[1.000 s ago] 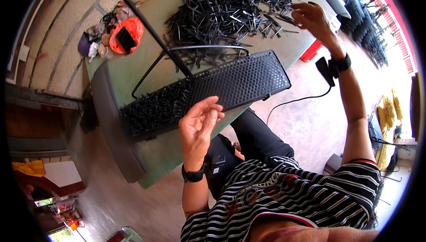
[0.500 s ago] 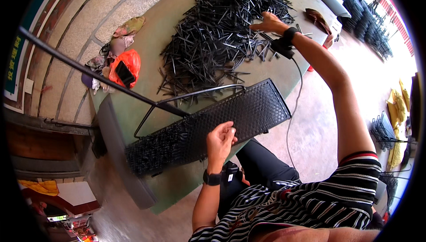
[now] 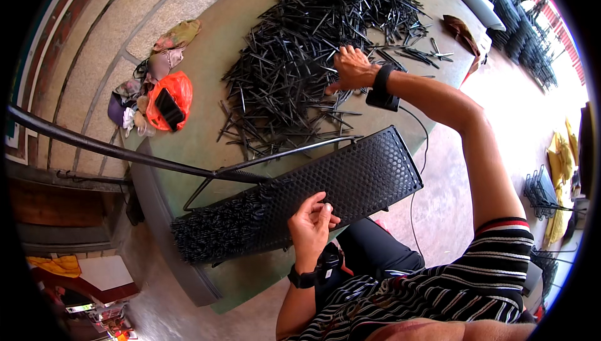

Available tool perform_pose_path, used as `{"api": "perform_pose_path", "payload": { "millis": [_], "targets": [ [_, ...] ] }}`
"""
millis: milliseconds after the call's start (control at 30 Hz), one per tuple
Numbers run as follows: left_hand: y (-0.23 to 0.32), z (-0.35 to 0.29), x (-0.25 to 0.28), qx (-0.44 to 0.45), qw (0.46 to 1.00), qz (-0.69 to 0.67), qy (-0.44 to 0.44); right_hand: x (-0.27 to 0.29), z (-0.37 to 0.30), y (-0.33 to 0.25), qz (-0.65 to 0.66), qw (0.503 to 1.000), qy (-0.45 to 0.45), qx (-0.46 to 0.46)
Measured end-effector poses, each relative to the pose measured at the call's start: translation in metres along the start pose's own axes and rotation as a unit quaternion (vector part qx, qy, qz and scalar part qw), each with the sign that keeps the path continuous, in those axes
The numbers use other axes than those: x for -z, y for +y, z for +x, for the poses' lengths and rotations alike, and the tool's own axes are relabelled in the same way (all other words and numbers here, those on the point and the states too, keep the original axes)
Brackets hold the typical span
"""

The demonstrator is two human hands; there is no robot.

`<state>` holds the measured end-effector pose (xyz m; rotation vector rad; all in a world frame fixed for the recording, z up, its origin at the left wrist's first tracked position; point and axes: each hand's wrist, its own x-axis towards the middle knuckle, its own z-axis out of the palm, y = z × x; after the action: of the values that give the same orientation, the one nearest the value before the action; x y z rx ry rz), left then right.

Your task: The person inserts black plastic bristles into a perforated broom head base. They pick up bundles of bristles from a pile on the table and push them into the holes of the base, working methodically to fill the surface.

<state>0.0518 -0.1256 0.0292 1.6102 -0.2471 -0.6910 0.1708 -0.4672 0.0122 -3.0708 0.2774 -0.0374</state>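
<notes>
A long black perforated plate lies slanted across the near part of the green table. Short black tufts cover its left end; the honeycomb holes to the right are bare. My left hand is over the plate's near edge, thumb and fingers curled together; what they hold, if anything, is too small to make out. Beyond the plate spreads a big heap of thin black strips. At the heap's right side my right hand reaches over the strips, palm down, fingers apart. I see nothing held in it.
A thin black pole with a wire brace runs from the plate to the left. An orange plastic bag with a phone on it lies by the stone wall, beside cloths. A cable hangs from my right wrist.
My right hand has moved left and nearer, onto the strips, its fingers spreading. My left hand stays by the plate, its fingers slightly shifted. The whole view has shifted a little.
</notes>
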Motion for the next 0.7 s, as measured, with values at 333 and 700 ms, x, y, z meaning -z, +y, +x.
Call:
{"api": "perform_pose_path", "payload": {
  "millis": [333,700],
  "targets": [
    [-0.002,0.001,-0.001,-0.010,1.000,-0.009,0.006,-0.035,0.007,-0.012,-0.080,0.995,0.043,0.040],
    [-0.003,0.000,-0.002,-0.007,1.000,-0.011,0.014,-0.047,0.003,0.013,-0.014,0.992,0.071,0.106]
  ]
}}
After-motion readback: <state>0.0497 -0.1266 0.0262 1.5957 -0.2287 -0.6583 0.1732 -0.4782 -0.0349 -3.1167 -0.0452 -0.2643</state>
